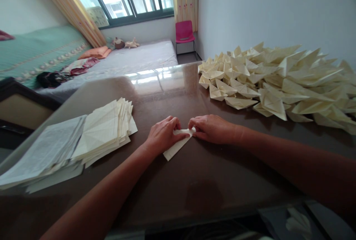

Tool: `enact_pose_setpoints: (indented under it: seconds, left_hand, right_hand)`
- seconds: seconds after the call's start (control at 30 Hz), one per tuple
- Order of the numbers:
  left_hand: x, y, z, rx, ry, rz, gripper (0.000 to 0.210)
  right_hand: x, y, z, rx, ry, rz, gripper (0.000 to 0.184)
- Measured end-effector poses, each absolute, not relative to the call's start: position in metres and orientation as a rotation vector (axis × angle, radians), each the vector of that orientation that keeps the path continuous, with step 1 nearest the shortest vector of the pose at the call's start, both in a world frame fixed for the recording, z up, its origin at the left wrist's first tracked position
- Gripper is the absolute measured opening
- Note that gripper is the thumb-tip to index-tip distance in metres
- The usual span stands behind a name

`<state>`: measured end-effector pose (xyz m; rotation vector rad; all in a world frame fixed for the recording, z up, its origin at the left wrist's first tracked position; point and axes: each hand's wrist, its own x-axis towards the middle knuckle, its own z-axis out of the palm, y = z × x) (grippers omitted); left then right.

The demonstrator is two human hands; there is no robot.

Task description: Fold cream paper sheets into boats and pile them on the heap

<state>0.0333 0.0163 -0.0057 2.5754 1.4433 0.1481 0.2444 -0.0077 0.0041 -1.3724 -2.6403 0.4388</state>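
Between my two hands, low over the brown table (172, 195), is a folded piece of cream paper (175, 148). My left hand (164, 133) pinches its upper left part with thumb and curled fingers. Its lower left end sticks out beneath that hand as a narrow flap. My right hand (209, 128) grips the upper right corner between thumb and fingertips. The fingers partly hide the folds along the top.
A stack of creased cream sheets (98, 132) lies at left, beside printed sheets (44, 151). A large heap of folded paper boats (267, 80) covers the table's right back. Beyond stand a bed (144, 56) and a pink chair (184, 32).
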Motion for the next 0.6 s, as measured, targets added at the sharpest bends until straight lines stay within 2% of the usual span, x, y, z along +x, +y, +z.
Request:
enact_pose_setpoints:
  seconds: [0.6]
  left_hand:
    - [0.0332,0.0129,0.0042,2.401,1.422,0.097,0.030]
  right_hand:
    - [0.2446,-0.0056,0.0040,-1.388,-2.566,0.566,0.020]
